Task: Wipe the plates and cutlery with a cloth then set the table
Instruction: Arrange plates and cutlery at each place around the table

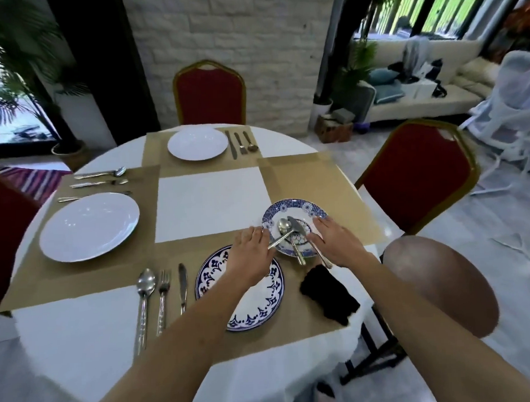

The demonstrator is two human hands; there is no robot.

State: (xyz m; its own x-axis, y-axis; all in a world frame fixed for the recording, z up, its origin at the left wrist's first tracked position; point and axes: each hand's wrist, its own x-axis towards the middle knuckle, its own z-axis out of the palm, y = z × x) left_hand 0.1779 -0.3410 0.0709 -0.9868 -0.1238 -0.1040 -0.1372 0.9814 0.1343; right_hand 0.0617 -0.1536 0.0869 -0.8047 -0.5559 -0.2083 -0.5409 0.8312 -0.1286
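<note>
Small patterned plate is sitting on the tan placemat at the right side of the bench, carrying a spoon, a knife and a third utensil, type unclear. Left hand is reaching over the large patterned plate, its fingers curling onto the spoon's handle end and gripping it. Right hand is resting on the small plate's near-right rim, fingers lying straight and relaxed over the knife's handle, clasping nothing. Black cloth is lying on the placemat just right of the large plate, untouched. Row of laid cutlery is lying left of the large plate. White plates are sitting at the left and far places.
</note>
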